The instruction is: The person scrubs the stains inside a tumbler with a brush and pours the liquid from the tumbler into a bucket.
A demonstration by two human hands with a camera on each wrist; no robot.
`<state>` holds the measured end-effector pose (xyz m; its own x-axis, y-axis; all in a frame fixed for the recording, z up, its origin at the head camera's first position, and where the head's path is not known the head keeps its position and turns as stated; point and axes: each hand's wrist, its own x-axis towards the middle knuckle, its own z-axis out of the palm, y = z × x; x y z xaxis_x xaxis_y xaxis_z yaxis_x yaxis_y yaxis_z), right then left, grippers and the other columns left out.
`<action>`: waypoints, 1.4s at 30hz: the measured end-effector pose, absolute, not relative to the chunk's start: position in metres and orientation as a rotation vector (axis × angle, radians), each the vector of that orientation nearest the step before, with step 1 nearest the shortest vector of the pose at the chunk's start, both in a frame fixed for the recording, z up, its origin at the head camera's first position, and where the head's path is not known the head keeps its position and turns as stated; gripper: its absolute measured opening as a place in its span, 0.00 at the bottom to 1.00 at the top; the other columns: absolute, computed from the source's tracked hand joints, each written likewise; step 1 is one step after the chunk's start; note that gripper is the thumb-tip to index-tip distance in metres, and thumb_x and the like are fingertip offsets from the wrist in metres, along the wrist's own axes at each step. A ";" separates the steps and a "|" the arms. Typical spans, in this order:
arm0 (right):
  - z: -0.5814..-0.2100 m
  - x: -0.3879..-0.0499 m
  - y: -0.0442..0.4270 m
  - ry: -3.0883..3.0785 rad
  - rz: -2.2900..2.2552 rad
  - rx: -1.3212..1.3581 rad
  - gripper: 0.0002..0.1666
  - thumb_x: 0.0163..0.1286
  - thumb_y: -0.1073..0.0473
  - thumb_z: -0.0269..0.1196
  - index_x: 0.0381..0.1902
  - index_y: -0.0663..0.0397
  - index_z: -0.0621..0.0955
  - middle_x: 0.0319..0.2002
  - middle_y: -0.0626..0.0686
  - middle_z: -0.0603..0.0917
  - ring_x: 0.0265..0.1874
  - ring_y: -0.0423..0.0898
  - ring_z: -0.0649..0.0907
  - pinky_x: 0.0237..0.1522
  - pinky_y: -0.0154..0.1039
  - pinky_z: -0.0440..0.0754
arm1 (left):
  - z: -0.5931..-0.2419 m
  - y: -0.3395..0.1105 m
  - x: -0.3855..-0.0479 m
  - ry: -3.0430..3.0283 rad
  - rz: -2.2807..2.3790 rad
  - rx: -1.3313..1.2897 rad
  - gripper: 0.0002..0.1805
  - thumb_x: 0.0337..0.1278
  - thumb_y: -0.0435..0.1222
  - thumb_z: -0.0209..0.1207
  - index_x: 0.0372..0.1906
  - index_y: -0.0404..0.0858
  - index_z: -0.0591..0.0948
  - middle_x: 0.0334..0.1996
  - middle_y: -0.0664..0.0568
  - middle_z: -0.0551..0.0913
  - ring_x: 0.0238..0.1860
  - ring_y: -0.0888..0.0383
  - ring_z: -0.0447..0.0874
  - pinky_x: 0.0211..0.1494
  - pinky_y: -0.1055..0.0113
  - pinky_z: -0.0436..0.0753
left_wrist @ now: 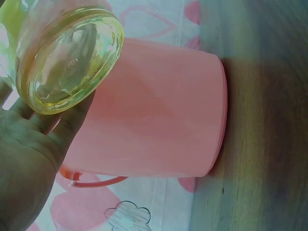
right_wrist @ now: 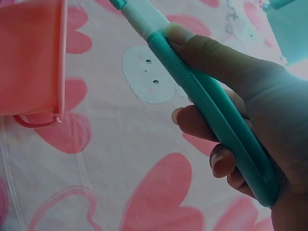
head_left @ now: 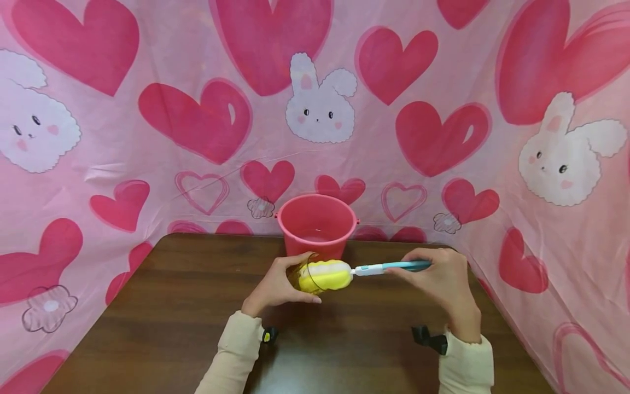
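In the head view the left hand [head_left: 278, 283] grips a clear amber glass [head_left: 297, 275] lying on its side, its mouth toward the right. A yellow and white sponge brush [head_left: 332, 274] is partly inside the glass. The right hand [head_left: 445, 276] holds the brush by its teal and white handle [head_left: 406, 265]. The left wrist view shows the thick round base of the glass [left_wrist: 72, 62] against the left palm [left_wrist: 29, 159]. In the right wrist view, the thumb and fingers of the right hand [right_wrist: 250, 96] wrap the teal handle [right_wrist: 216, 115].
A pink bucket [head_left: 317, 246] stands at the back of the brown wooden table [head_left: 197, 306], just beyond the glass and brush. Something clear, perhaps water, lies in its bottom. Behind and beside the table hangs a pink cloth [head_left: 266, 131] with hearts and rabbits.
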<state>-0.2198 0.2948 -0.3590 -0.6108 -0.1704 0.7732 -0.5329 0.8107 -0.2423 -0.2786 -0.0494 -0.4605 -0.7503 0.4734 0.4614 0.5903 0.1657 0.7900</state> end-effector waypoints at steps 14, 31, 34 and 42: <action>-0.366 -0.227 0.281 -2.185 0.531 0.599 0.24 0.41 0.30 0.80 0.20 0.40 0.89 0.16 0.35 0.82 0.15 0.31 0.70 0.19 0.32 0.68 | -0.460 -0.049 -0.277 -2.332 -1.718 -1.040 0.46 0.40 0.41 0.81 0.70 0.42 0.75 0.61 0.59 0.81 0.59 0.54 0.77 0.59 0.61 0.84; -0.360 -0.224 0.294 -2.178 0.533 0.524 0.21 0.28 0.49 0.89 0.21 0.40 0.89 0.16 0.35 0.82 0.14 0.32 0.70 0.20 0.30 0.68 | -0.461 -0.048 -0.280 -2.325 -1.663 -1.057 0.47 0.37 0.44 0.83 0.70 0.44 0.76 0.60 0.61 0.82 0.58 0.56 0.78 0.60 0.60 0.84; -0.360 -0.224 0.297 -2.173 0.543 0.521 0.21 0.28 0.50 0.89 0.21 0.41 0.89 0.16 0.36 0.83 0.15 0.32 0.72 0.20 0.29 0.68 | -0.461 -0.048 -0.281 -2.330 -1.655 -1.062 0.47 0.37 0.44 0.83 0.69 0.43 0.76 0.60 0.61 0.82 0.58 0.56 0.78 0.60 0.60 0.83; -0.366 -0.229 0.282 -2.176 0.475 0.576 0.22 0.29 0.48 0.89 0.21 0.44 0.89 0.16 0.39 0.83 0.15 0.33 0.72 0.19 0.35 0.70 | -0.462 -0.046 -0.278 -2.350 -1.699 -1.038 0.47 0.38 0.43 0.82 0.70 0.44 0.76 0.60 0.62 0.81 0.58 0.56 0.77 0.60 0.60 0.84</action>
